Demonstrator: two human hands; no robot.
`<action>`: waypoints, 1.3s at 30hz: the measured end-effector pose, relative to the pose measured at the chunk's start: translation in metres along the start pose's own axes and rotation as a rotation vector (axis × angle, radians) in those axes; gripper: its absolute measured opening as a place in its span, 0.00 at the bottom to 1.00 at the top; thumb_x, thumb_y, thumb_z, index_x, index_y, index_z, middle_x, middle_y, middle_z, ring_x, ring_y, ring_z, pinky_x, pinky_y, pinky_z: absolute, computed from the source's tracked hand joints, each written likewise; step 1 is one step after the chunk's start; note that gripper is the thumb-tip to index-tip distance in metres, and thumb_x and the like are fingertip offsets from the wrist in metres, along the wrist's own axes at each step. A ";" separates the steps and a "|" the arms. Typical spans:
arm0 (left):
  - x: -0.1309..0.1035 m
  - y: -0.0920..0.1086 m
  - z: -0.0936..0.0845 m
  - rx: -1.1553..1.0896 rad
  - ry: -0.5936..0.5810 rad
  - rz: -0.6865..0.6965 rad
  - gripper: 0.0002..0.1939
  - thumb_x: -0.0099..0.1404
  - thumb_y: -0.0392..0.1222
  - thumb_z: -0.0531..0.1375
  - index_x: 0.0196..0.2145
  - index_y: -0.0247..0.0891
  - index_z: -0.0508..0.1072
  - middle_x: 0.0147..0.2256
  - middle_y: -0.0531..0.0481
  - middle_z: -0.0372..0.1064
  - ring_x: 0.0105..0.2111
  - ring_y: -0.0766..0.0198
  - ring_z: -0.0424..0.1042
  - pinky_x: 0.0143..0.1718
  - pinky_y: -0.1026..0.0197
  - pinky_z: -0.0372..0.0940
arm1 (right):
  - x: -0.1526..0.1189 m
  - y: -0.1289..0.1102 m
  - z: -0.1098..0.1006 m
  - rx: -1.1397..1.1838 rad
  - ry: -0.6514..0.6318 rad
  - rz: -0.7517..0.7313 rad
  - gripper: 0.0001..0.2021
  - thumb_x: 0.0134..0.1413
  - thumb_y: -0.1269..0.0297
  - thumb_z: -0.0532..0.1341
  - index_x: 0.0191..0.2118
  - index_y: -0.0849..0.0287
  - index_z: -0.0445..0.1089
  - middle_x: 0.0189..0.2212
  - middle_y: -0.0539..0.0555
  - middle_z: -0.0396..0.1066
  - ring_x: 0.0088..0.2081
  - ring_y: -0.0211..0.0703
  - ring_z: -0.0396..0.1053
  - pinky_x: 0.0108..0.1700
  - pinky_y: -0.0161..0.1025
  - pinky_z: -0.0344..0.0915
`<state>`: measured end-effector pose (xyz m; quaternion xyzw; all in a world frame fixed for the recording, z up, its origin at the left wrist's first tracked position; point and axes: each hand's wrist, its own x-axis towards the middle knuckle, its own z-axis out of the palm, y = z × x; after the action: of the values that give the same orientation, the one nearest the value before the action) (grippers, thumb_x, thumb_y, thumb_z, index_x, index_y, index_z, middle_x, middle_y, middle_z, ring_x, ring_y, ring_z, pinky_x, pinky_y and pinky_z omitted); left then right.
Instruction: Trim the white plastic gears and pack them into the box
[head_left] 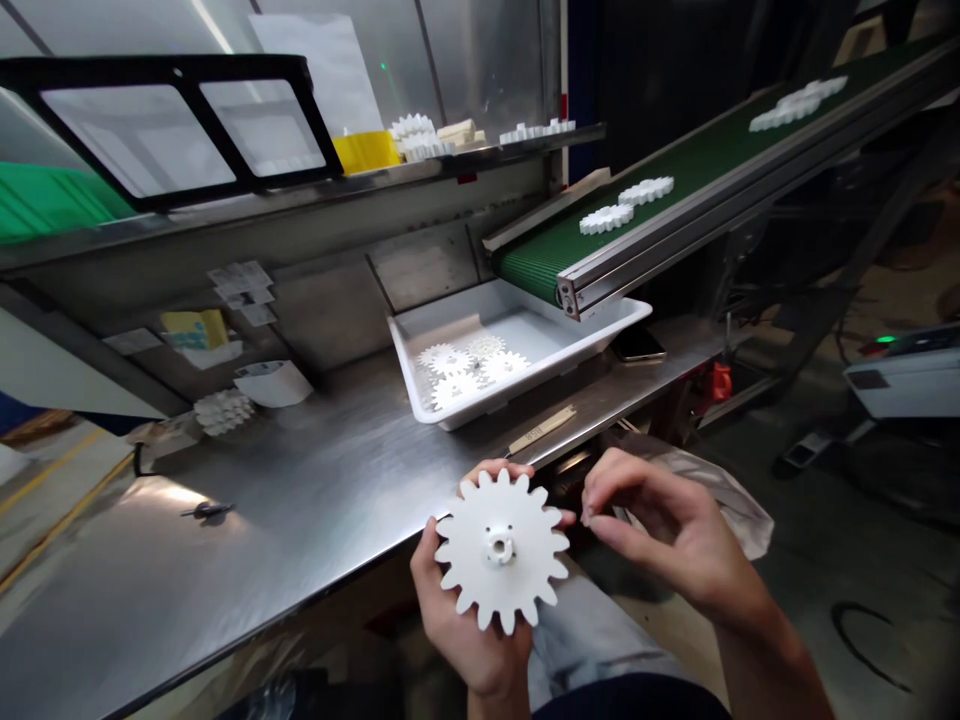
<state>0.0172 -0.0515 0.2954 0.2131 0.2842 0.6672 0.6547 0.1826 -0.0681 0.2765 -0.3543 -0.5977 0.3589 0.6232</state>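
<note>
A large white toothed gear (472,560) with a small raised hub faces the camera near the bottom centre. My left hand (465,625) holds it from behind and below, fingers wrapped round its edge. Just to the right of the gear is my right hand (667,530), its thumb and fingertips pinched together; whatever they may hold is too small to make out. Behind the hands, a white tray (517,393) on the metal bench bears several white gears (454,388) at its left end.
A green conveyor (540,255) slopes down to the tray, carrying white gears (606,219). A wooden strip (542,430) and a phone (639,345) lie by the bench's front edge. More gears (223,411) stand at left; a shelf (450,160) runs above.
</note>
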 end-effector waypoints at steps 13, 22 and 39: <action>0.000 -0.003 0.004 -0.045 -0.002 0.022 0.24 0.66 0.56 0.55 0.42 0.35 0.82 0.41 0.40 0.78 0.39 0.54 0.77 0.40 0.57 0.76 | 0.000 -0.011 0.007 -0.176 -0.124 -0.153 0.09 0.62 0.73 0.71 0.45 0.52 0.81 0.39 0.50 0.77 0.40 0.37 0.76 0.45 0.31 0.74; -0.001 -0.004 0.004 -0.076 0.078 0.018 0.25 0.67 0.56 0.55 0.45 0.36 0.82 0.46 0.39 0.78 0.45 0.52 0.77 0.44 0.56 0.76 | -0.002 -0.008 0.010 -0.197 -0.038 -0.217 0.15 0.60 0.76 0.72 0.48 0.50 0.82 0.40 0.50 0.79 0.40 0.38 0.78 0.44 0.31 0.76; 0.000 -0.005 -0.001 -0.006 -0.003 0.062 0.24 0.68 0.56 0.54 0.45 0.36 0.81 0.45 0.39 0.78 0.45 0.52 0.77 0.44 0.57 0.75 | 0.000 -0.006 0.005 -0.221 -0.082 -0.234 0.13 0.61 0.76 0.71 0.46 0.51 0.81 0.40 0.49 0.78 0.41 0.37 0.78 0.45 0.31 0.75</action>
<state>0.0208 -0.0514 0.2913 0.2208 0.2747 0.6875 0.6349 0.1778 -0.0714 0.2820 -0.3336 -0.6957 0.2301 0.5931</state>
